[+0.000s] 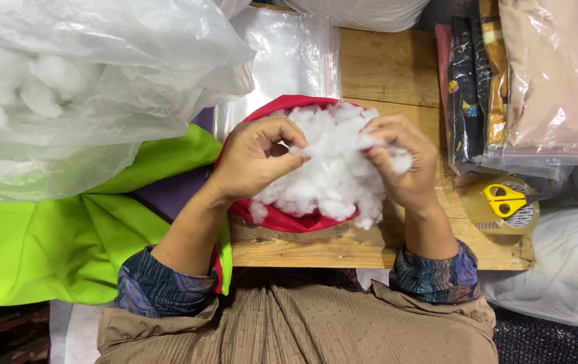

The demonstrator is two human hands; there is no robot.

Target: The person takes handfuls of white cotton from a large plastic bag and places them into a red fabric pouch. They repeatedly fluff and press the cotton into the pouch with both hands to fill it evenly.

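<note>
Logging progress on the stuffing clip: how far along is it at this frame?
Done: a mound of white fibre fill already sits on the red fabric piece at the wooden table edge. In hand: left hand and right hand both pinch and pull at the fill. Left: the red piece looks open, fill exposed; a big clear bag of fill remains alongside.

Both forearms angle inward, left hand (252,162) and right hand (403,162) raised close together, backs up, fingers (289,138) curled and pinched shut, sleeves at mid-forearm.
</note>
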